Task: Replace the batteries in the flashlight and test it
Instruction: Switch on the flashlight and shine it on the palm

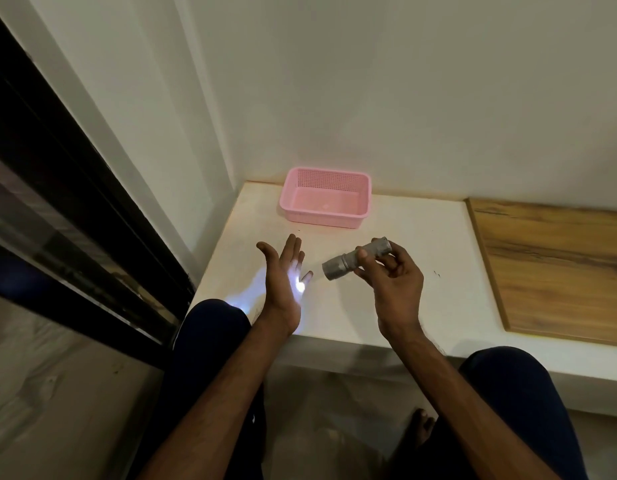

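My right hand (393,285) grips a short grey metal flashlight (345,263) above the white ledge, its head pointing left. The flashlight is lit: a bright white spot falls on the palm of my left hand (283,278). That hand is held up flat a short way to the left of the lens, fingers straight, palm facing the light. Spilled light also falls on the ledge and on my knee behind the left hand. No loose batteries show.
A pink plastic basket (293,209) stands at the back of the white ledge (438,244), against the wall. A wooden panel (549,271) covers the ledge's right part. A dark window frame (75,209) runs along the left. My knees and a foot are below the ledge.
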